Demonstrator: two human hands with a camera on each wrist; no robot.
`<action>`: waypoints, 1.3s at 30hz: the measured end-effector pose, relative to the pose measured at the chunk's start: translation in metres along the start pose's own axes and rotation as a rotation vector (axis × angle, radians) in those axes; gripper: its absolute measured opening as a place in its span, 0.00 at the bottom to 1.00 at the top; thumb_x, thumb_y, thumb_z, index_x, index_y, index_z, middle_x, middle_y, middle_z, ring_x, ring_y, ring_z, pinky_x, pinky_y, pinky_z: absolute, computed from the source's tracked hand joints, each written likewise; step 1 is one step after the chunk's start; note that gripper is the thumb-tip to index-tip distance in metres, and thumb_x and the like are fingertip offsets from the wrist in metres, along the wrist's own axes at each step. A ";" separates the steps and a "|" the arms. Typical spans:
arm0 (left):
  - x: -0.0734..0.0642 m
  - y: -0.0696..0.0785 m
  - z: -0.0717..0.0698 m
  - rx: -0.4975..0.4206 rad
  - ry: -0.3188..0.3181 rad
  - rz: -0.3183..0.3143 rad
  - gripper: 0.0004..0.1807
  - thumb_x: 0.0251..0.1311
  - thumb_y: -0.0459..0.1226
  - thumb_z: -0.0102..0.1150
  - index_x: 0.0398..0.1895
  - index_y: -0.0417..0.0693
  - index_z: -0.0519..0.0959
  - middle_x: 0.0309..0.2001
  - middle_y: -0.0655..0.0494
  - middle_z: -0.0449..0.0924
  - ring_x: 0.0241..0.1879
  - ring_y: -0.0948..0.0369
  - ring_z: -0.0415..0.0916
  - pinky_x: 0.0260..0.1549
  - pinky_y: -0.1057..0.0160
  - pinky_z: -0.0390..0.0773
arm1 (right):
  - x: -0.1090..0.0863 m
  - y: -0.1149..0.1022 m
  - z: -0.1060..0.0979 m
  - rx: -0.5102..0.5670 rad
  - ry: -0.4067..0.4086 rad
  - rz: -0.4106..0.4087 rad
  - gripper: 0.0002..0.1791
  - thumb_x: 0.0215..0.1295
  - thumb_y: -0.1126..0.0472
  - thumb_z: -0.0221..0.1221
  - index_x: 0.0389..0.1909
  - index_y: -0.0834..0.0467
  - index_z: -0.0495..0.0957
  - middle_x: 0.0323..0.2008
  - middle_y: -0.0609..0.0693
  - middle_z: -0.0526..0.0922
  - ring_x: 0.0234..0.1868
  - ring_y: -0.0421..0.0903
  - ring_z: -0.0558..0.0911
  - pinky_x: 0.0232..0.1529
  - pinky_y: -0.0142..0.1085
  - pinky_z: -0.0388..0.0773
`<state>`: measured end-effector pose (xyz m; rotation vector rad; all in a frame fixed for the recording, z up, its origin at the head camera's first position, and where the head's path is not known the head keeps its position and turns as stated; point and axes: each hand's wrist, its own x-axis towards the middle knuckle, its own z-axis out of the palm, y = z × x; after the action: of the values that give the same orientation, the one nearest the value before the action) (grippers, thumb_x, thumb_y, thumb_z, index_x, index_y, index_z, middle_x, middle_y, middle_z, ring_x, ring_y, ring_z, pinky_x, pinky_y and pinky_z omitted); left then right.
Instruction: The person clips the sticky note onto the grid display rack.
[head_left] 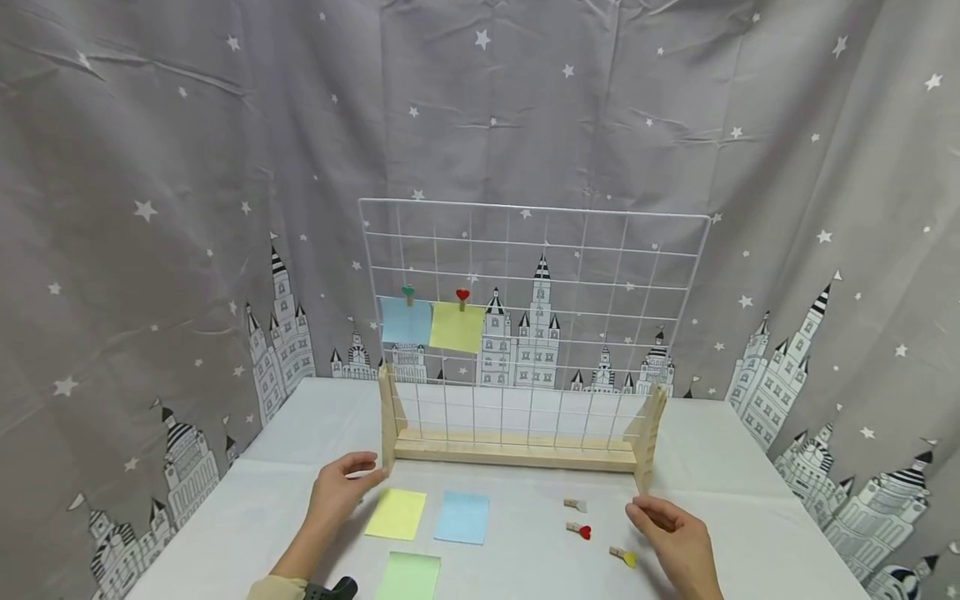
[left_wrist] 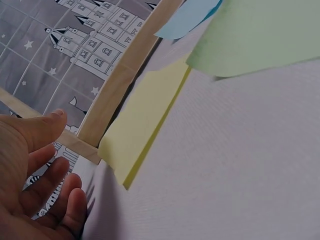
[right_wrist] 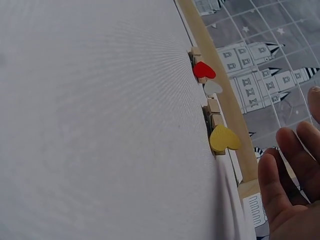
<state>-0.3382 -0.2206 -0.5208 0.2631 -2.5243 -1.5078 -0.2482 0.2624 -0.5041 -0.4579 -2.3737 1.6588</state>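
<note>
A white wire grid [head_left: 525, 317] stands upright in a wooden stand [head_left: 517, 454]. My left hand [head_left: 341, 487] is beside the stand's left foot, thumb tip right at it, fingers loosely bent and holding nothing. At the right foot, my right hand [head_left: 678, 537] has its fingertips close to the wood; the right wrist view shows its relaxed fingers with nothing in them. A blue sticky note [head_left: 406, 321] hangs on the grid under a green-heart clothespin [head_left: 408, 295]. Next to it hangs a yellow sticky note [head_left: 457, 327] under a red-heart clothespin [head_left: 462, 298].
In front of the stand lie a yellow note [head_left: 396, 514], a blue note [head_left: 462, 517] and a green note [head_left: 409, 577]. Mini clothespins with a white heart [head_left: 576, 505], a red heart [head_left: 579, 530] and a yellow heart [right_wrist: 223, 138] lie near my right hand. A grey curtain hangs behind.
</note>
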 end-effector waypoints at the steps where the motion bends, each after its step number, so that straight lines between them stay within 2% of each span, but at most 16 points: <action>1: 0.000 -0.001 0.000 0.000 -0.002 -0.004 0.25 0.61 0.45 0.72 0.57 0.41 0.82 0.55 0.39 0.84 0.50 0.45 0.85 0.38 0.60 0.85 | 0.000 0.001 0.000 -0.011 0.000 -0.001 0.24 0.63 0.48 0.72 0.52 0.62 0.86 0.47 0.51 0.91 0.41 0.30 0.83 0.40 0.24 0.80; 4: -0.001 -0.005 0.002 0.016 -0.002 -0.022 0.25 0.61 0.45 0.72 0.57 0.41 0.82 0.55 0.39 0.85 0.52 0.43 0.84 0.41 0.57 0.86 | 0.001 0.005 0.001 -0.046 0.003 0.004 0.22 0.62 0.48 0.73 0.48 0.60 0.88 0.42 0.49 0.91 0.42 0.33 0.82 0.38 0.27 0.79; 7: -0.003 -0.008 0.003 0.051 0.000 -0.019 0.24 0.61 0.45 0.72 0.56 0.41 0.83 0.53 0.40 0.86 0.52 0.43 0.84 0.47 0.50 0.84 | 0.001 0.009 0.002 -0.075 -0.002 0.016 0.21 0.62 0.48 0.72 0.47 0.60 0.88 0.38 0.47 0.91 0.42 0.36 0.81 0.36 0.29 0.79; 12: -0.005 -0.013 0.006 0.076 0.008 0.018 0.22 0.60 0.44 0.72 0.53 0.40 0.84 0.50 0.40 0.87 0.49 0.44 0.86 0.51 0.44 0.82 | 0.001 0.016 0.004 -0.109 -0.011 0.005 0.19 0.62 0.50 0.73 0.46 0.60 0.88 0.35 0.47 0.91 0.39 0.37 0.82 0.36 0.30 0.79; 15: -0.005 -0.016 0.009 0.099 0.029 0.036 0.20 0.59 0.43 0.72 0.51 0.40 0.85 0.47 0.42 0.88 0.46 0.47 0.86 0.48 0.46 0.83 | 0.001 0.018 0.006 -0.128 -0.025 -0.028 0.19 0.61 0.51 0.73 0.46 0.61 0.88 0.36 0.49 0.91 0.37 0.38 0.84 0.37 0.29 0.79; 18: -0.004 -0.018 0.011 0.149 0.047 0.051 0.19 0.58 0.41 0.73 0.50 0.40 0.86 0.43 0.45 0.89 0.41 0.52 0.85 0.43 0.53 0.83 | 0.001 0.019 0.007 -0.154 -0.039 -0.052 0.18 0.61 0.52 0.74 0.45 0.61 0.88 0.35 0.49 0.91 0.35 0.39 0.85 0.36 0.29 0.80; 21: -0.002 -0.017 0.012 0.192 0.047 0.075 0.20 0.57 0.41 0.73 0.50 0.39 0.86 0.41 0.48 0.89 0.37 0.57 0.81 0.36 0.60 0.79 | 0.002 0.018 0.007 -0.196 -0.037 -0.061 0.17 0.61 0.52 0.74 0.44 0.60 0.88 0.33 0.47 0.89 0.33 0.38 0.82 0.35 0.29 0.78; 24: 0.000 -0.013 0.012 0.210 0.036 0.095 0.21 0.58 0.41 0.73 0.51 0.38 0.86 0.41 0.48 0.89 0.36 0.59 0.79 0.34 0.63 0.76 | 0.002 0.016 0.007 -0.231 -0.033 -0.066 0.16 0.59 0.53 0.75 0.43 0.59 0.89 0.31 0.45 0.87 0.31 0.38 0.79 0.33 0.29 0.76; 28: 0.000 -0.009 0.011 0.234 0.027 0.100 0.22 0.58 0.43 0.73 0.51 0.37 0.86 0.41 0.48 0.89 0.37 0.58 0.80 0.36 0.60 0.78 | 0.002 0.016 0.007 -0.263 -0.052 -0.079 0.17 0.58 0.53 0.75 0.44 0.59 0.89 0.31 0.45 0.86 0.31 0.39 0.77 0.33 0.29 0.74; 33: -0.004 -0.008 0.009 0.271 0.024 0.099 0.20 0.57 0.45 0.74 0.45 0.39 0.88 0.38 0.49 0.89 0.38 0.56 0.83 0.39 0.54 0.81 | 0.002 0.017 0.007 -0.307 -0.109 -0.077 0.19 0.57 0.51 0.75 0.45 0.57 0.88 0.33 0.44 0.85 0.33 0.41 0.77 0.33 0.31 0.74; 39: -0.009 -0.009 0.009 0.294 0.008 0.126 0.17 0.55 0.44 0.76 0.40 0.40 0.89 0.37 0.49 0.89 0.38 0.53 0.84 0.41 0.50 0.83 | 0.001 0.021 0.007 -0.365 -0.135 -0.082 0.20 0.56 0.49 0.76 0.45 0.55 0.88 0.33 0.44 0.84 0.33 0.42 0.76 0.33 0.33 0.73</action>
<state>-0.3308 -0.2154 -0.5336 0.1464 -2.6948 -1.0873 -0.2484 0.2634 -0.5259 -0.3082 -2.7658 1.2592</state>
